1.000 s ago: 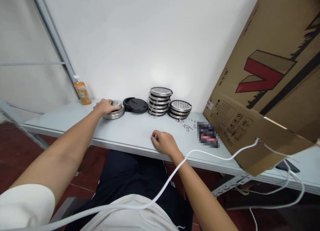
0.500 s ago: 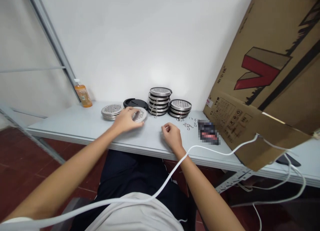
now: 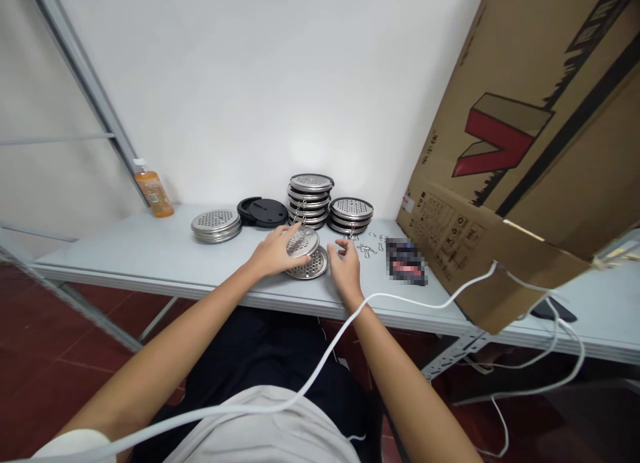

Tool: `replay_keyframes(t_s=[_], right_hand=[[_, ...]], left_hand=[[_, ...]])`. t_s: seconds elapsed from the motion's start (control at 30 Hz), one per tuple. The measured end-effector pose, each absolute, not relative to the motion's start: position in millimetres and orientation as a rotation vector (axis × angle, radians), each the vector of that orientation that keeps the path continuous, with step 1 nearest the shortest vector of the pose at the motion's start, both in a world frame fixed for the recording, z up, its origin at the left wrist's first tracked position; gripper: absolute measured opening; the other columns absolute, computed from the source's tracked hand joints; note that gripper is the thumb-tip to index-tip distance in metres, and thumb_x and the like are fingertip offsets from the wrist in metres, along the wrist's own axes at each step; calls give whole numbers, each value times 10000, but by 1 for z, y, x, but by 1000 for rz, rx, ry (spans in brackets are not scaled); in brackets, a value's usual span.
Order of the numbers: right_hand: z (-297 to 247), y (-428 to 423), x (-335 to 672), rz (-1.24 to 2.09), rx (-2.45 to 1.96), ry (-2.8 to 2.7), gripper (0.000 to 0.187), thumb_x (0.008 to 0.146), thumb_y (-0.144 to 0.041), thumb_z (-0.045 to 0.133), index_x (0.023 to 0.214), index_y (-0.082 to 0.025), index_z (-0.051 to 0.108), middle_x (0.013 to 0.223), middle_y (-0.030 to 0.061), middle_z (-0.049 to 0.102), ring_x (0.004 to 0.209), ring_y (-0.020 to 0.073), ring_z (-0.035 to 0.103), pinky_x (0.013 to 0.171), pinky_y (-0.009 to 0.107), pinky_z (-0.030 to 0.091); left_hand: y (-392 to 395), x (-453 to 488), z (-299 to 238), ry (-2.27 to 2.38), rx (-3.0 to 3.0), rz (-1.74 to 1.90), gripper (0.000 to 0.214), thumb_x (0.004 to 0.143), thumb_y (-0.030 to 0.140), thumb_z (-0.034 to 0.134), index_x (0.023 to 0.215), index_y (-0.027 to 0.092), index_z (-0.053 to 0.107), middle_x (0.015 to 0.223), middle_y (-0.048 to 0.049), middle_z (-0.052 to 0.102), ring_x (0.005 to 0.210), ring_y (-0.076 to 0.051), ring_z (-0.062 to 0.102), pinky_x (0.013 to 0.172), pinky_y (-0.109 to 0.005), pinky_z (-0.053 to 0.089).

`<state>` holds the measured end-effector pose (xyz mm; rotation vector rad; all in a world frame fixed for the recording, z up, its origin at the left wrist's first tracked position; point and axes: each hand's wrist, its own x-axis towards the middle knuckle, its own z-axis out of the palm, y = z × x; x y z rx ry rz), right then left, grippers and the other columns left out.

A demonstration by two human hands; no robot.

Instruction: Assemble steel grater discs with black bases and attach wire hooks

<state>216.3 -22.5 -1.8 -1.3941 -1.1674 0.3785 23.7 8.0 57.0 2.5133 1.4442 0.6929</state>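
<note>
My left hand point(image 3: 274, 253) grips a round perforated metal grater disc point(image 3: 306, 239) by its edge, slightly tilted. Under it and a little nearer to me is a second grater disc point(image 3: 313, 268), partly covered by the first. Just right of these discs is my right hand point(image 3: 346, 268), thumb and fingers apart and nothing visible between them. Farther right lie small metal clasps point(image 3: 367, 249), loose on the table. Whether the right hand touches the lower disc I cannot tell.
Stacked discs point(image 3: 216, 221) stand on the left of the table point(image 3: 125, 249), beside black round lids point(image 3: 267, 211). Behind are a tall disc stack point(image 3: 311, 183) and a shorter one point(image 3: 353, 208). An orange bottle point(image 3: 154, 193), a large carton point(image 3: 450, 209) and a white cable point(image 3: 400, 297) surround the workspace.
My left hand has moved right, with discs now in front of my right hand. The right hand's fingers have loosened from a pinch. The whole view has shifted slightly.
</note>
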Motion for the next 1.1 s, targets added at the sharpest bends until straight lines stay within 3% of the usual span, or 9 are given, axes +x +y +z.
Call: replay_keyframes(t_s=[0.13,0.3,0.53,0.7,0.8,0.9,1.1], right_hand=[[-3,-23,218,387,-1391,-1285,291,850,-358,524,1053,-169,614,1134,125,654,1035,238,583,926,351,442],[0,-25,217,319,-1379,-1472,168,846,-252,525,872,-182,676,990,93,692,1024,227,594,965,345,420],[10,-28,212,235,-1548,-1821,149,807,-307,657,894,-225,747,1056,88,684,1048,249,571,963,372,403],[18,-24,214,225,-1620,-1916,115,800,-299,682,833,-220,759,932,81,719,960,238,613,884,340,431],[21,-22,215,235,-1605,-1964,104,802,-277,673,822,-214,753,922,79,717,915,225,628,851,322,438],[23,-22,216,242,-1592,-1980,127,796,-278,672,874,-207,743,964,91,698,937,226,618,868,323,438],[20,-16,223,205,-1647,-1956,380,750,-374,716,1075,-179,704,1111,136,638,1082,280,553,946,378,416]], left_hand=[[4,-17,62,1582,2512,701,922,707,716,615,1495,305,370,1472,-95,421,1301,-341,473,1050,-397,399],[-11,-69,48,1810,2432,533,870,700,748,580,1422,273,483,1457,-108,445,1281,-357,479,1050,-416,395],[-15,-72,34,1949,2438,367,848,691,794,538,1396,325,501,1493,-123,426,1299,-441,409,988,-622,365],[-14,-62,37,1862,2497,367,816,712,765,555,1399,328,498,1487,-136,437,1340,-455,366,1060,-714,178],[-12,-52,40,1709,2578,463,737,763,713,556,1383,317,516,1472,-127,457,1348,-411,382,1104,-703,90],[-8,-33,39,1530,2601,595,688,802,678,547,1377,303,523,1456,-107,480,1304,-365,454,1141,-667,80],[3,-1,31,1422,2560,625,777,747,713,601,1393,296,498,1421,-116,528,1327,-367,440,1159,-648,48]])
